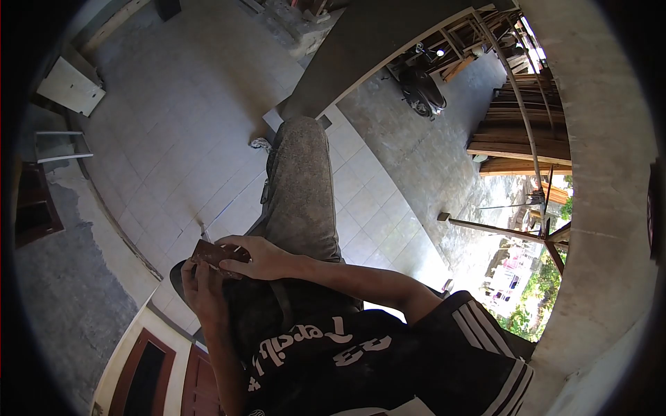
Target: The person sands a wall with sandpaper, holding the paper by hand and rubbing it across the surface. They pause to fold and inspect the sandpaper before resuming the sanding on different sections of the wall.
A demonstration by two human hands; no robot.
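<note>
Both hands meet over my lap at the left of the head view, around a small, flat, reddish-brown object (206,251) with a squared corner. Its exact kind is too small to make out. My left hand (206,284) grips it from below with bent fingers. Coming across from the right, my right hand (258,256) closes its thumb and fingers on the object's other end. A thin white sliver shows near the right fingers. Beneath the hands is my dark clothing, and my grey trouser leg (302,187) stretches out beyond them.
Pale floor tiles (187,139) surround my leg. A crumpled cloth (261,143) lies beside it. Further off are a parked motorbike (421,90), stacked timber planks (517,132), a white box (71,85) and a wooden door (143,374). A dark panel (374,41) extends above the knee.
</note>
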